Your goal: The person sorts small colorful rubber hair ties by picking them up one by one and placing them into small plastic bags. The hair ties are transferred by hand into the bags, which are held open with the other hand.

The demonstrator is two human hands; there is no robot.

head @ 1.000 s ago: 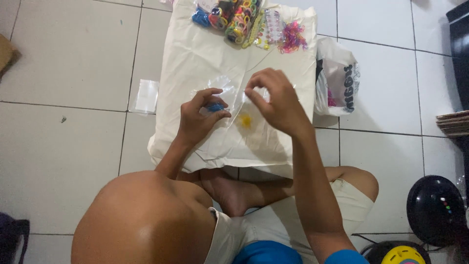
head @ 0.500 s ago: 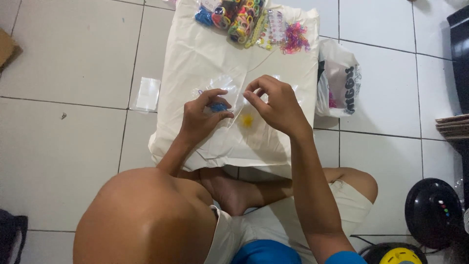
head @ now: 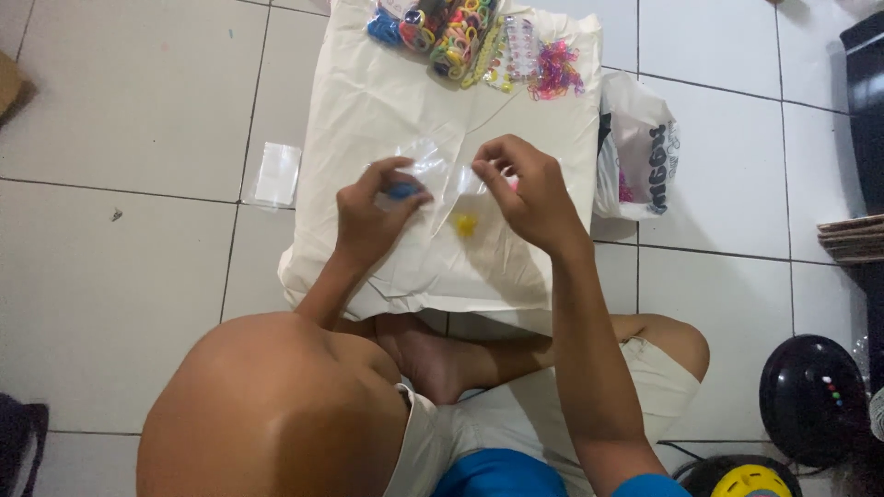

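Hands, two (head: 373, 216) (head: 529, 193), hold one clear bag (head: 440, 175).

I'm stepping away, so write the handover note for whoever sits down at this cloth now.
Left hand: pinches a small blue piece at one edge of the clear bag.
Right hand: pinches the bag's other edge, holding it up over the cloth.
Things: a yellow piece lies on the cloth under the bag; a pile of coloured bands sits at the far end; a spare clear bag lies on the floor to the left.
Done: bag is held between both hands.
Left: I can't tell whether anything is in the bag; the yellow piece is outside it.
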